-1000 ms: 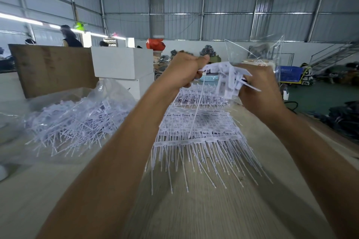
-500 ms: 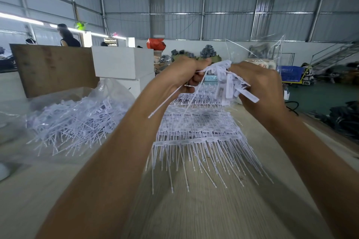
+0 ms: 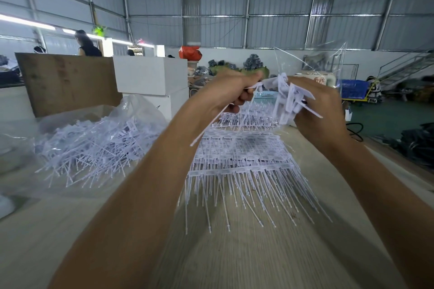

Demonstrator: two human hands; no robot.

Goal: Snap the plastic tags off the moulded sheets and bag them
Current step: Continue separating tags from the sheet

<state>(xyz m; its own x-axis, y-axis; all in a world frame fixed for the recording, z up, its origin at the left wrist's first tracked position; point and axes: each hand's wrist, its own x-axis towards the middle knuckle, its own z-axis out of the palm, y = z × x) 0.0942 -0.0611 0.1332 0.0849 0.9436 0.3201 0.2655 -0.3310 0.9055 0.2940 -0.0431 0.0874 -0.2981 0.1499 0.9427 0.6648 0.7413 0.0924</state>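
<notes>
Both hands are raised above the table. My right hand (image 3: 321, 110) grips a bunch of white plastic tags (image 3: 290, 98) whose flat heads fan out to the left. My left hand (image 3: 231, 91) pinches the head of one tag (image 3: 212, 124), and its thin tail hangs down to the left. A clear small bag (image 3: 328, 58) stands up behind my right hand. Below the hands a stack of moulded tag sheets (image 3: 244, 162) lies on the table, tails pointing toward me. A large clear bag of loose tags (image 3: 94, 145) lies at the left.
The wooden table (image 3: 234, 253) runs forward under my arms. A brown board (image 3: 68, 82) and white boxes (image 3: 150, 75) stand behind the large bag. People work far left. A blue crate (image 3: 353, 88) and stairs (image 3: 406, 65) are far right.
My left hand has pulled a single tag out of the bunch toward the left, so its tail now swings free. The right hand has stayed put with the bunch.
</notes>
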